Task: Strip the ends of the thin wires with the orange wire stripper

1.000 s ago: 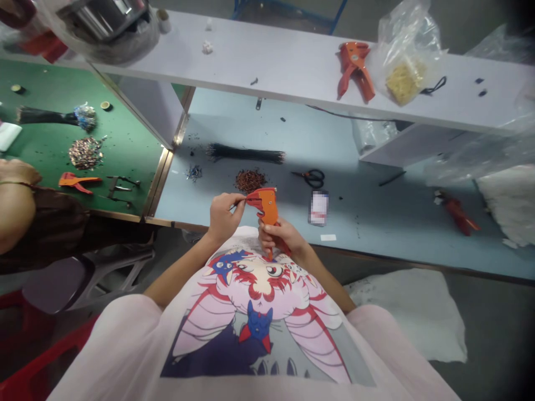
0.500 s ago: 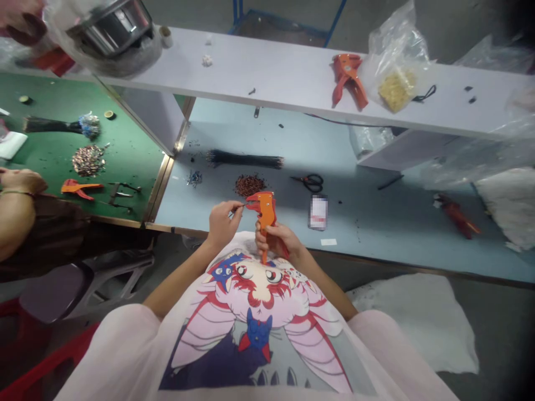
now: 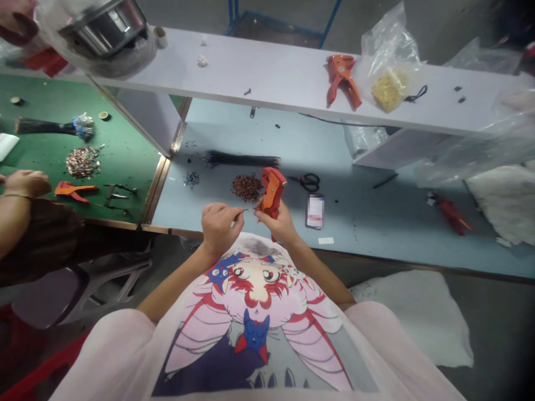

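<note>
My right hand (image 3: 278, 224) is shut around the grip of an orange wire stripper (image 3: 272, 186), whose jaw end points up and away from me over the blue bench top (image 3: 200, 209). My left hand (image 3: 219, 228) pinches a thin wire (image 3: 248, 210) between its fingertips. The wire's tip reaches toward the stripper's lower side, close to my right hand. A heap of short brown wire pieces (image 3: 247, 187) lies just beyond my hands, and a long bundle of black wires (image 3: 241, 160) lies farther out.
Black scissors (image 3: 308, 181) and a blurred card (image 3: 315, 211) lie on the bench. Above it runs a white shelf (image 3: 254, 75) holding another orange stripper (image 3: 343, 81) and a plastic bag (image 3: 389, 67). At left, a co-worker's hand (image 3: 27, 184) rests on a green-topped bench (image 3: 125, 136).
The stripper has swung from a sideways-jawed pose to jaws up, rising farther from my chest. My left hand has moved slightly down, with the wire still pinched.
</note>
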Tool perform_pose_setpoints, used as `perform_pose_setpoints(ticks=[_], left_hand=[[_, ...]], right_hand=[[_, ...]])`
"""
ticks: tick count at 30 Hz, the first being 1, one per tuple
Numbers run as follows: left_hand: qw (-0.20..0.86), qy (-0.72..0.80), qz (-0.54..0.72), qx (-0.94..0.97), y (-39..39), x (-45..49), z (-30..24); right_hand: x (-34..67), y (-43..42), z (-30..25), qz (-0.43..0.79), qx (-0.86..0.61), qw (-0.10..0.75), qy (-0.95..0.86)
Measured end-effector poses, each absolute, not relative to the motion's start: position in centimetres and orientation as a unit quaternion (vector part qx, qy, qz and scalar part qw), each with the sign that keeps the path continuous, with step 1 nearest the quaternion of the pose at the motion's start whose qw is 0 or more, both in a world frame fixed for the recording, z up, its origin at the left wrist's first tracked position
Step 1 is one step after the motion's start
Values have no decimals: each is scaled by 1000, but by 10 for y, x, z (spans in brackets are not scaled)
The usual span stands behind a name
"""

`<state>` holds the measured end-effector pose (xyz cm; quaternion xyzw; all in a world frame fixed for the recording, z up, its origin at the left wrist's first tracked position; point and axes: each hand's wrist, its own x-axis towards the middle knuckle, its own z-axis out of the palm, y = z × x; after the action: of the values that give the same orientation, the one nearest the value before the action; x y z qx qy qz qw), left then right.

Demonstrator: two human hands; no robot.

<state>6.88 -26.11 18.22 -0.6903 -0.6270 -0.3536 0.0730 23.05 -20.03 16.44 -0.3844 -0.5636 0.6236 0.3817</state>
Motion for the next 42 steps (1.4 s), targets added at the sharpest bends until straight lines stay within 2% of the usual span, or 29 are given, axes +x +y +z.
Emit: perform_pose_setpoints(ticks=[6,11,13,16,18,23,28,30,35,42], left_hand=[[59,-630,-321,-705,-264,69,181],[-5,-726,-322,-608,-267,44,169],[-105,-771,-354,-519,-268,29,157],[-311,-792,-412,-325,-269,11,132],[-393,-784,-424,-224,-273,6,113],[-459,-771,-422,-133,-292,11,73],[-489,-744,-446,-93,-308,24,60],[-490,-738,-457,-81,-309,26,61],[-457,-731,-504,-53,-304,23,68],[-440,-710,-540,-108,-280,21,92]], right_hand=[[220,-195,166,587,-363,363,-626],[218,-176,145,513,-429,342,-660],[216,-161,128,474,-476,293,-680],[210,-140,97,440,-518,161,-715],[204,-132,76,433,-524,111,-725],[189,-145,29,457,-511,33,-727],[172,-171,8,524,-432,-48,-733],[167,-168,9,529,-423,-45,-734],[176,-139,24,533,-462,26,-709],[233,-155,61,671,-452,68,-585]])
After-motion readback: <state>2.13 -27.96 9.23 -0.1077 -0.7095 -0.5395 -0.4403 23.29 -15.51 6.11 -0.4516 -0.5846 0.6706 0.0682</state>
